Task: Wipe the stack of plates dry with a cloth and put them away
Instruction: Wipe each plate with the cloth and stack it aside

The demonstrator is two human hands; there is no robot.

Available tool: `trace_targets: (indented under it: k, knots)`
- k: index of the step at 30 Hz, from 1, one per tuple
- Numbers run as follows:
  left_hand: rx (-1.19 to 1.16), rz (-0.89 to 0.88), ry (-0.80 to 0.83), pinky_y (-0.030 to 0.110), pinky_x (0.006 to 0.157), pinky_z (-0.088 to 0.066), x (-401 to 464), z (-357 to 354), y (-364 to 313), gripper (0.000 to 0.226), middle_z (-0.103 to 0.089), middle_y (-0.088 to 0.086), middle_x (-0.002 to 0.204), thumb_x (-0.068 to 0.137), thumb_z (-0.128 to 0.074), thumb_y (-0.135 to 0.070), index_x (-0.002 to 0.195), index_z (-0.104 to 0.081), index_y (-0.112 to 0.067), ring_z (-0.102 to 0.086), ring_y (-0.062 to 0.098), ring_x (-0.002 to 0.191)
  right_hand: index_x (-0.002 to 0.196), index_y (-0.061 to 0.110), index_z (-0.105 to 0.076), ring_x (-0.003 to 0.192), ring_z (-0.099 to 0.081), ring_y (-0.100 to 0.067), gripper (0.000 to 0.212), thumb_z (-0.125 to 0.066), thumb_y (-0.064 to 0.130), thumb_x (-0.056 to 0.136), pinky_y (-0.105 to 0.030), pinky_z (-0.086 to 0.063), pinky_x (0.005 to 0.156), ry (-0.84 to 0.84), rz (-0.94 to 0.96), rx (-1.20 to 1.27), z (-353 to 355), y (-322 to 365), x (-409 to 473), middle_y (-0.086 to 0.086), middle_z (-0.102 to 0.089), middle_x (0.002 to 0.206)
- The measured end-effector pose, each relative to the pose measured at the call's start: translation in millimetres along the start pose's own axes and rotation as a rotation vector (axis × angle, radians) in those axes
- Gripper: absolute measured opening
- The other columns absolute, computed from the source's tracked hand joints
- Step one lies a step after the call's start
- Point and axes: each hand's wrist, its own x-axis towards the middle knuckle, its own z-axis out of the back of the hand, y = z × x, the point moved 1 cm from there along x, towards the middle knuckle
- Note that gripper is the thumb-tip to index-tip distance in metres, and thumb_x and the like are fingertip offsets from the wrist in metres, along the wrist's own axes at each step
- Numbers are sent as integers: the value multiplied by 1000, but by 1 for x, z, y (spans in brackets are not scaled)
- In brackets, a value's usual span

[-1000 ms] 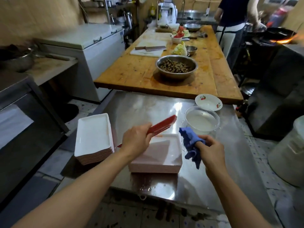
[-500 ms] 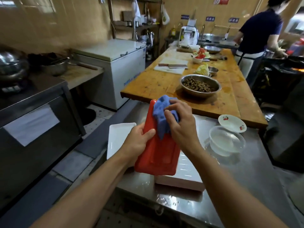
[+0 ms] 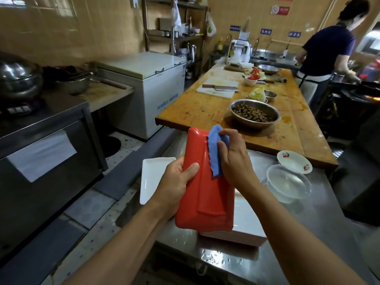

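One red plate (image 3: 205, 194) in our left hand (image 3: 176, 182), fingers curled round edge; right hand (image 3: 234, 161) pinching blue cloth (image 3: 216, 153), wiping underside. Next up, probably flip and dry other face.

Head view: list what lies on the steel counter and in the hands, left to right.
White plate → left hand → red plate → blue cloth → right hand → clear bowl.
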Motion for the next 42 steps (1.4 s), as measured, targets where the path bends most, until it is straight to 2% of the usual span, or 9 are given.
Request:
trace_targets:
  k: [6, 13, 16, 20, 23, 28, 32, 37, 42]
  knots:
    - [-140, -19, -33, 36, 64, -59, 8, -10, -1, 21, -73, 12, 89, 89, -52, -13, 107, -62, -11, -71, 23, 75, 119, 18, -39, 93, -41, -3, 23, -43, 24, 97, -18, -31, 76, -39, -140, 80, 5, 0, -10, -2, -41, 119]
    - [-226, -42, -180, 31, 56, -57, 30, -16, -7, 17, -75, 5, 83, 94, -49, -19, 105, -62, -15, -72, 21, 73, 112, 29, -34, 85, -52, -15, 22, -47, 25, 95, -26, -38, 68, -17, -240, 34, 14, 1, -62, 1, -48, 107]
    - [-244, -51, -186, 31, 56, -56, 34, -22, -3, 19, -74, 4, 82, 95, -47, -18, 109, -60, -14, -72, 19, 73, 97, 36, -35, 69, -61, -24, 30, -54, 14, 87, -32, -50, 47, -22, -351, 165, 28, 2, -61, -6, -56, 92]
    - [-263, 54, -77, 36, 67, -59, 32, -27, 3, 27, -73, 6, 99, 97, -43, -19, 121, -55, -15, -71, 20, 87, 86, 23, -42, 71, -59, -33, 28, -61, 5, 74, -46, -52, 69, -49, -446, 289, 45, -4, -48, -21, -59, 86]
    - [-132, 153, 9, 38, 74, -56, 32, -19, -5, 35, -70, 7, 107, 94, -48, -24, 126, -53, -12, -68, 21, 96, 80, 17, -41, 65, -53, -21, 31, -63, 3, 64, -44, -49, 65, -46, -402, 309, 55, -10, -46, -16, -57, 76]
    - [335, -40, -29, 31, 79, -52, 51, -4, -48, 68, -59, 0, 117, 72, -73, -33, 130, -40, -21, -62, 17, 103, 77, 17, -39, 55, -45, -12, 30, -58, 9, 55, -26, -41, 51, 88, -285, 326, 73, -20, -43, -3, -48, 65]
    - [623, 81, 308, 36, 75, -58, 66, -9, -77, 62, -66, 7, 109, 65, -78, -32, 121, -54, -23, -69, 22, 93, 81, 13, -38, 48, -46, -5, 33, -58, 3, 57, -16, -38, 46, 229, -202, 330, 89, -24, -41, 1, -55, 59]
    - [528, 128, 402, 37, 75, -57, 62, -11, -68, 62, -67, 16, 111, 67, -78, -5, 124, -54, -10, -68, 29, 97, 84, 25, -40, 67, -51, -25, 39, -64, 0, 66, -33, -44, 59, 220, -111, 102, 98, -26, -30, -6, -55, 76]
    - [418, 63, 264, 28, 67, -57, 56, -14, -62, 49, -70, 9, 103, 69, -71, -1, 114, -58, -15, -71, 22, 87, 105, 25, -47, 78, -52, -17, 34, -60, 6, 79, -32, -43, 66, 183, 53, -44, 83, -6, -3, 5, -54, 98]
